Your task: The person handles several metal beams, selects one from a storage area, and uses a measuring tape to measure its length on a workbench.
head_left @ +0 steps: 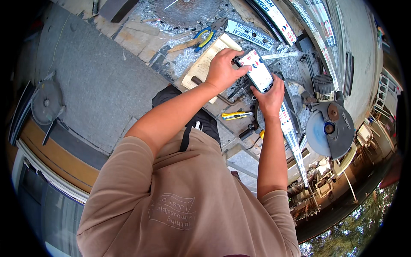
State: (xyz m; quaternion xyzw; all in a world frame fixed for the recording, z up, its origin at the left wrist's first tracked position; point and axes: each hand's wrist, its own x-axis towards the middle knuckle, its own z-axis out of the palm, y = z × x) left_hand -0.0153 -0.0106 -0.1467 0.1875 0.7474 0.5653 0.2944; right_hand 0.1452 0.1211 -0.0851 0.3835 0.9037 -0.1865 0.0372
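Between my hands is a short length of metal profile [258, 73], dark-edged and covered on top with white printed film. My left hand [223, 69] grips its far end, thumb on the near edge and fingers curled over the top corner. Around the opposite end my right hand [270, 97] is closed, thumb along the side. Below the piece, partly hidden by it and my right hand, lie dark clamp or machine parts. An open notebook [201, 70] with yellowed pages lies beside my left hand, with a bent metal rod [227, 101] near it.
A cut-off saw [329, 128] with a round blade stands at right. Pliers [208, 35], a yellow utility knife [236, 115] and a flat film-covered strip [249, 33] lie among metal shavings. Long profiles [292, 139] run along the right. A large toothed disc [186, 10] lies at the far side.
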